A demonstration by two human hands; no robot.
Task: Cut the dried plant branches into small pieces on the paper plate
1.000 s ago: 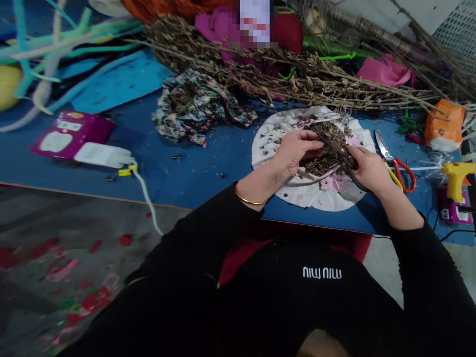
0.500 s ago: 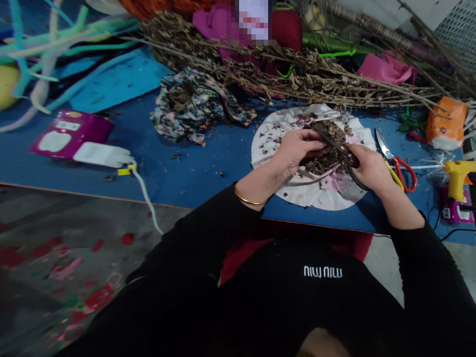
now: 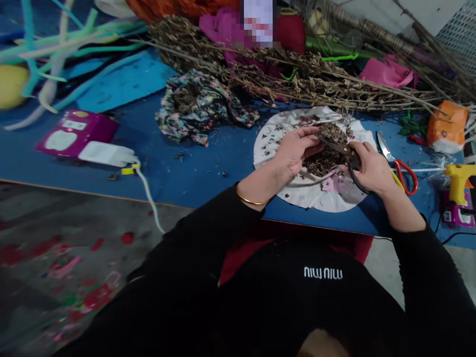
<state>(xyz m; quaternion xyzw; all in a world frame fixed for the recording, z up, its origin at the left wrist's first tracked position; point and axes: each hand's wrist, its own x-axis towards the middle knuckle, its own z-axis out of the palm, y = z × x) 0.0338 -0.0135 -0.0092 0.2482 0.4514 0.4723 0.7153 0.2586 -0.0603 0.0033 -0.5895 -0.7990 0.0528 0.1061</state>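
Observation:
My right hand (image 3: 373,166) is closed round the handles of dark scissors (image 3: 351,154), whose blades point left over a heap of dried, crumbled plant bits (image 3: 323,163). Opposite it, my left hand (image 3: 297,148) has its fingers bent and pressed together at the heap's left side, by the blade tips. It appears to pinch some dried plant, but the fingers hide most of it. Under both hands, a white round cloth (image 3: 316,198) with pink patches carries the heap and scattered crumbs.
Dried plant stalks (image 3: 320,84) lie along the back. Left of the cloth sits a crumpled floral cloth (image 3: 193,106); farther left, a purple packet (image 3: 80,134). On the right are red-and-yellow-handled scissors (image 3: 405,173), a yellow glue gun (image 3: 456,181) and an orange packet (image 3: 447,126).
The view has shifted slightly, so the table things appear a little further right and lower. Both hands stay over the heap, and the scissors' blades look a little more apart.

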